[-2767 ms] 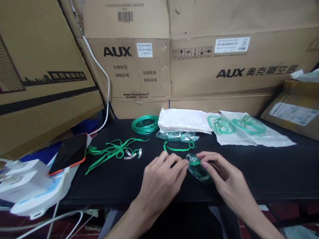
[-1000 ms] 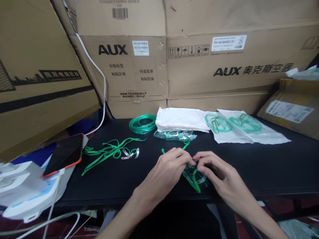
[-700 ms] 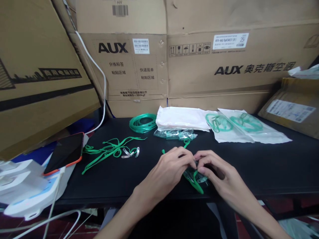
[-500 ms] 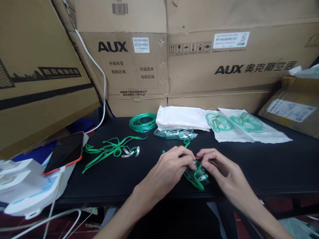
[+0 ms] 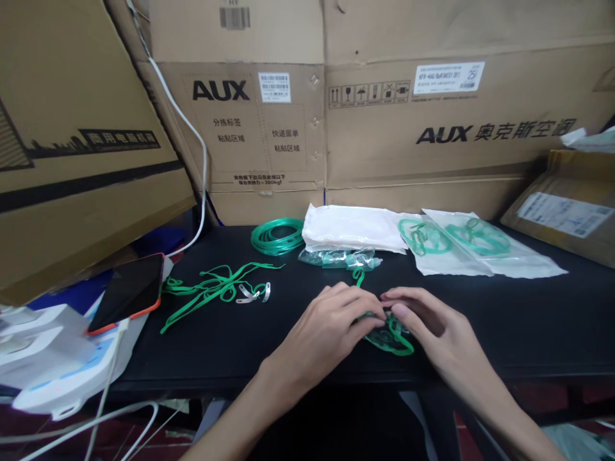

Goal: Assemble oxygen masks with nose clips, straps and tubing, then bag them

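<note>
A clear green oxygen mask point(image 5: 382, 339) rests on the black table under my fingertips. A green elastic strap point(image 5: 406, 349) loops across its near side. My left hand point(image 5: 336, 320) is closed at the mask's upper edge, its fingers covering much of it. My right hand point(image 5: 432, 320) pinches the strap between thumb and fingers at the mask's right side. The fingertips nearly meet, so the exact point where strap and mask join is hidden. Just beyond my left hand, a loose green strap point(image 5: 358, 276) pokes out, mostly covered.
Several green straps point(image 5: 211, 291) and metal nose clips point(image 5: 254, 293) lie left. Behind are coiled green tubing point(image 5: 277, 237), clear green plastic parts point(image 5: 339, 258), white pouches point(image 5: 354, 227) and bagged masks point(image 5: 475, 240). A phone point(image 5: 127, 288) lies on a power strip point(image 5: 67, 384). Cardboard boxes point(image 5: 269, 153) wall the back.
Both hands stay together over the mask. The strap, earlier short between the fingers, now hangs in a loop over the mask's near side. Mask and loop have shifted slightly right.
</note>
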`<state>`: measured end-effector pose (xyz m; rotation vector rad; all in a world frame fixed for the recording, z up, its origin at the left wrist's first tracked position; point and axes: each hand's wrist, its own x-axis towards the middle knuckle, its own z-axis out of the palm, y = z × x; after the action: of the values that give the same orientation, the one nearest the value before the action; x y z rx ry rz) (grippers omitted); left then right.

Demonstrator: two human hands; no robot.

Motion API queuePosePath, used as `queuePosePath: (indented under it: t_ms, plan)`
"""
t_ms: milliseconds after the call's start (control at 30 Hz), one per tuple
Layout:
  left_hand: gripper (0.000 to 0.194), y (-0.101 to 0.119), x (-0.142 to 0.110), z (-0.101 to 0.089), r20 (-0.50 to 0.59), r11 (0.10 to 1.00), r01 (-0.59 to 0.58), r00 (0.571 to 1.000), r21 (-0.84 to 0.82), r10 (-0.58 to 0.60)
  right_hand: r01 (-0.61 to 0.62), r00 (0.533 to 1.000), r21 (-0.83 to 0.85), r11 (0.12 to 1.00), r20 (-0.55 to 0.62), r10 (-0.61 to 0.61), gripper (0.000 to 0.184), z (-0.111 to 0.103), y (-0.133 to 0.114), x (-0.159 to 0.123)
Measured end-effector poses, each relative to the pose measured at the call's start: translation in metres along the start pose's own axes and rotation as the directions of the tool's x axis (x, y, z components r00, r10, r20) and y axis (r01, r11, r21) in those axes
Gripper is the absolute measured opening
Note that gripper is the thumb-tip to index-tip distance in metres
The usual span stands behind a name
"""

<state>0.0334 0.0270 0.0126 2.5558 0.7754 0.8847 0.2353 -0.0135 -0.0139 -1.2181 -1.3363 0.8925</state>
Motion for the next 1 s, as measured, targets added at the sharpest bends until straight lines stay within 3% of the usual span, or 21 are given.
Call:
queuePosePath:
  t_ms: [200, 400, 567, 733, 800, 900, 1000]
  plan:
    - [0.008, 0.0024, -0.0006, -0.001, 0.017, 0.998, 0.036, 0.999, 0.047, -0.037, 0.071, 0.997, 0.009, 0.997, 0.01, -0.071, 0.021, 0.0011, -0.0008, 0.0026]
    - [0.012, 0.0033, -0.0001, -0.0044, 0.087, 0.997, -0.038, 0.996, 0.074, 0.031, 0.076, 0.997, -0.015, 0.997, -0.005, -0.076, 0.023, -0.0009, -0.0007, -0.0001]
    - [0.015, 0.0051, -0.0013, -0.0061, 0.144, 0.997, -0.06, 0.988, 0.056, 0.051, 0.096, 0.981, -0.017, 0.995, -0.166, -0.097, 0.023, -0.0006, 0.0018, 0.0005]
    - [0.016, 0.0067, -0.0026, -0.0055, 0.163, 0.996, -0.078, 0.984, 0.038, 0.071, 0.157, 0.916, 0.129, 0.979, -0.39, -0.096, 0.018, -0.0029, 0.0059, 0.002]
    - [0.015, 0.0067, -0.0024, -0.0048, 0.144, 0.996, -0.074, 0.987, 0.04, 0.067, 0.137, 0.933, 0.053, 0.989, -0.341, -0.111, 0.018, -0.005, 0.0048, 0.0021]
    - [0.012, 0.0055, -0.0015, -0.0027, 0.07, 0.998, -0.051, 0.996, 0.034, 0.048, 0.119, 0.986, -0.159, 0.98, -0.098, -0.136, 0.025, -0.0064, 0.0003, 0.0006]
    - [0.011, 0.0039, 0.0001, -0.0008, -0.057, 0.998, 0.034, 0.998, -0.057, -0.037, 0.201, 0.979, -0.274, 0.941, 0.08, -0.186, 0.026, -0.0052, -0.001, -0.002]
